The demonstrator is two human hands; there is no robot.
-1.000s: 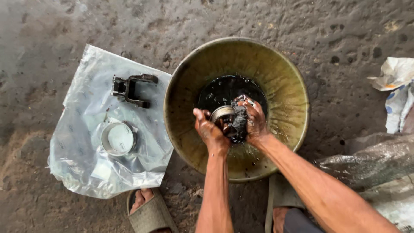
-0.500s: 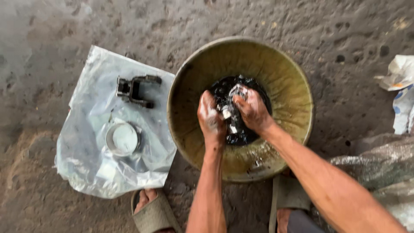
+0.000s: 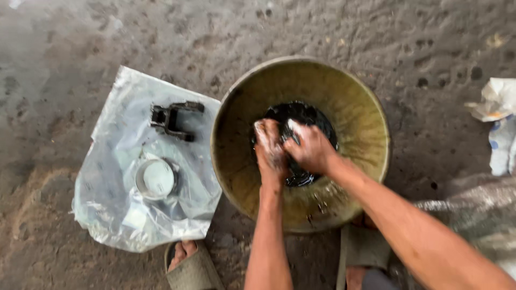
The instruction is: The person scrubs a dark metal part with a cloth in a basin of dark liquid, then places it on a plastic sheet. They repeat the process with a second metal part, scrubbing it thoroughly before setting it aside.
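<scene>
An olive-yellow basin (image 3: 344, 107) holds black liquid (image 3: 301, 115), while to its left a clear, whitish plastic sheet (image 3: 123, 177) carries a black metal part (image 3: 172, 119) and a grey-white round cup (image 3: 157, 178), all on mottled grey ground (image 3: 107, 37).

Basin (image 3: 344, 86) at centre on the ground, liquid (image 3: 301, 114) in its bottom, both hands, left hand (image 3: 270, 150) and right hand (image 3: 310, 149), in the liquid, plastic sheet (image 3: 115, 215) left of basin, bracket (image 3: 171, 120) on sheet's far part, ring (image 3: 156, 179) nearer, sandalled foot (image 3: 191, 267) near, crumpled wrapper (image 3: 497, 102) far right.
</scene>
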